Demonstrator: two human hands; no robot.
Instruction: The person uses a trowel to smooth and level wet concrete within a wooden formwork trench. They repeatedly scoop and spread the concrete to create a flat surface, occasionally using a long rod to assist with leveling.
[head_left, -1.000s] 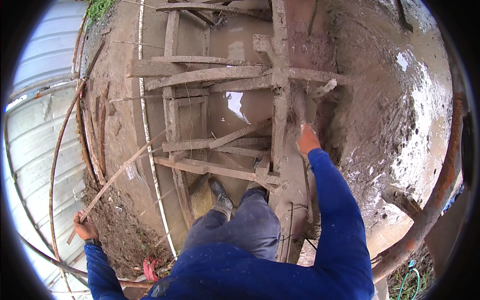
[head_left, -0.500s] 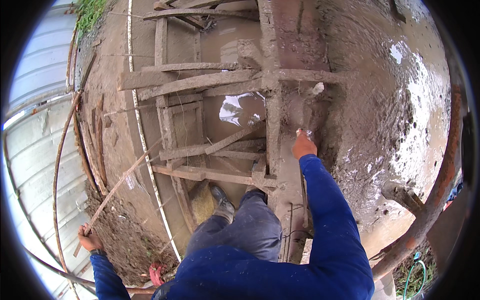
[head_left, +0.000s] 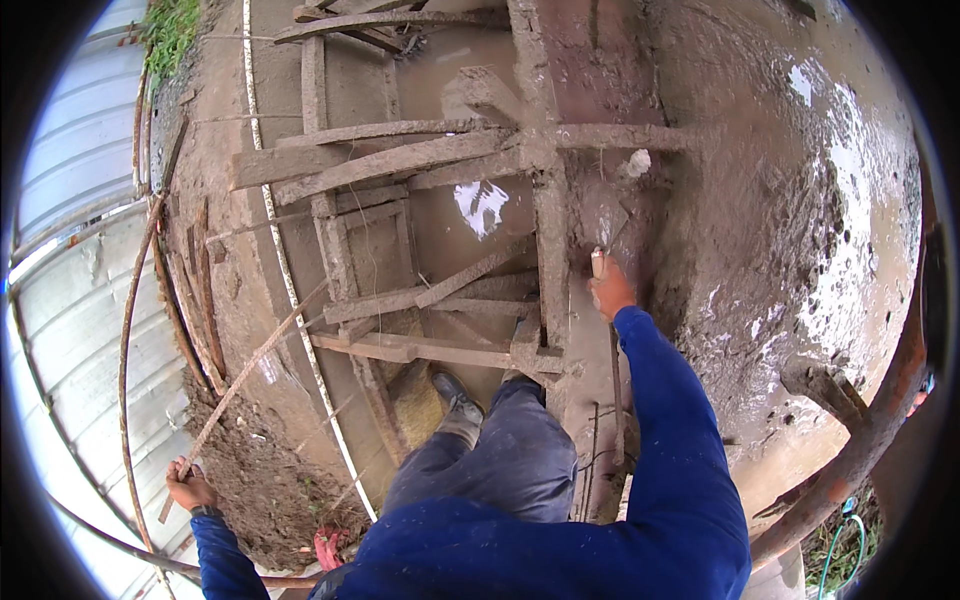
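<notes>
At the lower left, my left hand [head_left: 191, 486] is closed on a long thin muddy stick [head_left: 244, 375] that slants up toward the wooden formwork [head_left: 420, 348]. Right of the central beam, my right hand [head_left: 612, 291] is closed round the light handle of a trowel [head_left: 606, 228], whose wet blade lies on or just over the smeared wet concrete [head_left: 590, 380] of a narrow strip. My booted feet [head_left: 458, 398] are down among the muddy timbers, on a dull yellowish patch beside murky water.
Corrugated metal sheets [head_left: 75, 330] with bent rods and loose sticks [head_left: 205, 290] line the left. A thin white pole [head_left: 275, 240] runs lengthwise. A rusty curved pipe [head_left: 850, 460] rims the lower right, beside a green hose [head_left: 830, 550]. Wet mud [head_left: 760, 250] covers the right side.
My right hand shifts slightly, and the trowel handle and blade now show more clearly ahead of it. My left hand stays on the stick. The whole view has shifted slightly with my head.
</notes>
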